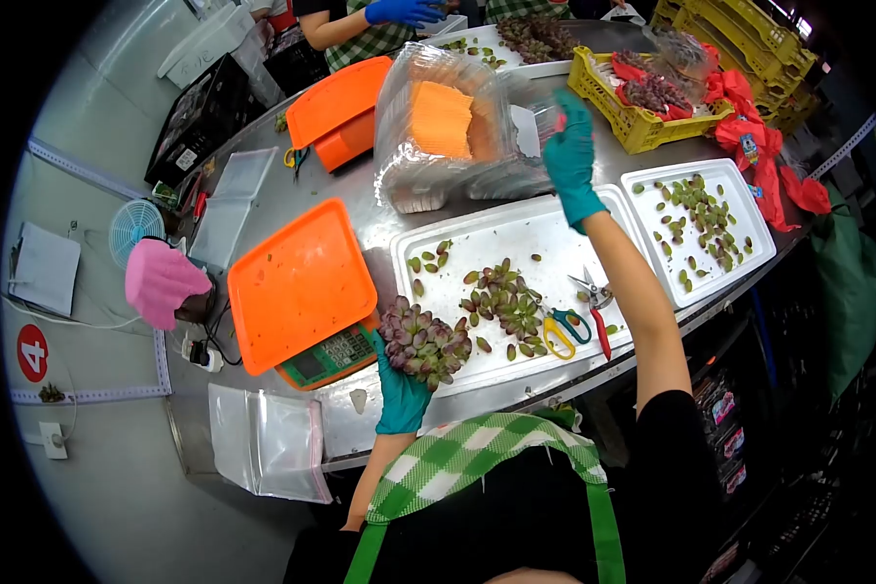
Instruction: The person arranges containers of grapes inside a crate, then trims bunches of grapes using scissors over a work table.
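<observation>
Wrapped round a bunch of purple-green grapes (pixel 424 343), my left hand (pixel 401 389) in a teal glove is closed beside the orange scale (pixel 307 292). My right hand (pixel 569 146), also gloved in teal, is raised beyond the white tray (pixel 428 234), beside the stack of clear plastic boxes (pixel 496 175). Its fingers are blurred, and what they hold, if anything, I cannot make out. Loose grapes (pixel 506 302), yellow-and-blue scissors (pixel 566 333) and red-handled shears (pixel 596 302) lie in the tray.
A second white tray (pixel 764 234) with loose grapes stands at the right, with a yellow crate (pixel 642 131) behind it. An orange container (pixel 346 107) stands at the back left. Plastic bags (pixel 268 443) lie at the near left edge. A co-worker's blue glove (pixel 404 12) shows at the top.
</observation>
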`<control>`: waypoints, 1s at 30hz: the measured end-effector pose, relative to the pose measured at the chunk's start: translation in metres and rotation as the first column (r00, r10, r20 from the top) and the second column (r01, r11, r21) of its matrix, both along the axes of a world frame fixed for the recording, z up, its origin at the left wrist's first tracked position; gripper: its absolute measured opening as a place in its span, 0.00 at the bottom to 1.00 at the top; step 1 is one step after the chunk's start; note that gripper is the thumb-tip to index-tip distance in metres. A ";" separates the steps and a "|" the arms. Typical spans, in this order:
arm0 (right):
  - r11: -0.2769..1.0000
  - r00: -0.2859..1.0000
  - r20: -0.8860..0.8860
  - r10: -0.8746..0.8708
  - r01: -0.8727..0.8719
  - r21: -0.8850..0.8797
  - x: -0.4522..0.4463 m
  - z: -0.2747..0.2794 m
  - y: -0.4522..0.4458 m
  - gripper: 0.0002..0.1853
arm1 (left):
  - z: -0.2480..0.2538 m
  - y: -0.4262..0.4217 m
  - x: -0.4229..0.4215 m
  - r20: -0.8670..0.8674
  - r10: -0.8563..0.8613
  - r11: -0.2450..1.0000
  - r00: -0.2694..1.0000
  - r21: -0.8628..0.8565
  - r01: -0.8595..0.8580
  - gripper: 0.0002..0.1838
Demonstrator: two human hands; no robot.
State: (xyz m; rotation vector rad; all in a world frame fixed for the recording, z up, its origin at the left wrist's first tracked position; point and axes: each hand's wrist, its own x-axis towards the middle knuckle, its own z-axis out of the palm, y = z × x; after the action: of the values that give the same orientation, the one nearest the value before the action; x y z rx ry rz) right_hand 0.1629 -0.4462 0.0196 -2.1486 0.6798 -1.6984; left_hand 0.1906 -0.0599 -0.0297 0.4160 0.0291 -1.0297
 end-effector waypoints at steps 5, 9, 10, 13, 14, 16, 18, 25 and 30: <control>0.833 0.999 0.030 0.025 -0.037 0.552 -0.011 -0.102 -0.118 0.26 | 0.002 -0.005 -0.002 0.038 0.034 0.996 0.999 0.080 -0.037 0.32; 0.453 0.955 0.111 0.275 -0.230 0.861 -0.023 -0.084 -0.087 0.20 | 0.002 -0.009 0.001 0.038 0.012 0.997 0.999 0.075 -0.014 0.31; 0.543 0.957 -0.053 0.287 -0.116 0.832 -0.023 -0.098 -0.093 0.18 | 0.003 -0.010 0.001 0.035 0.007 0.997 0.999 0.073 -0.009 0.31; 0.780 0.858 -0.479 0.186 0.167 0.602 -0.032 -0.133 -0.099 0.13 | 0.002 -0.018 0.005 0.011 0.030 0.995 0.999 0.097 -0.031 0.31; 0.832 0.781 -0.613 0.115 0.261 0.489 -0.034 -0.137 -0.101 0.13 | 0.001 -0.020 0.006 -0.007 0.035 0.996 0.999 0.087 -0.034 0.31; 0.897 0.571 -0.819 -0.053 0.387 0.212 -0.038 -0.123 -0.097 0.12 | 0.001 -0.019 0.005 -0.024 0.021 0.996 0.999 0.088 -0.018 0.30; 0.836 0.348 -0.937 -0.032 0.524 0.166 -0.041 -0.097 -0.094 0.12 | 0.000 -0.018 0.008 -0.016 -0.013 0.998 1.000 0.062 0.014 0.30; 0.956 0.935 -0.298 -0.194 0.248 0.157 -0.041 -0.039 -0.083 0.17 | -0.002 -0.014 0.009 -0.052 0.004 0.990 0.999 0.139 0.003 0.32; 0.961 0.962 -0.043 0.269 -0.266 0.073 0.020 0.044 0.011 0.29 | 0.002 -0.021 0.006 -0.056 -0.043 0.989 0.998 0.141 0.051 0.33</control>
State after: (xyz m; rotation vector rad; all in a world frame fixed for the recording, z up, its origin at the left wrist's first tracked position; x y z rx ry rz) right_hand 0.1830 -0.4347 0.0635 -2.1342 0.4285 -1.4627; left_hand 0.1964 -0.0813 -0.0280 0.5216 0.1416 -1.0886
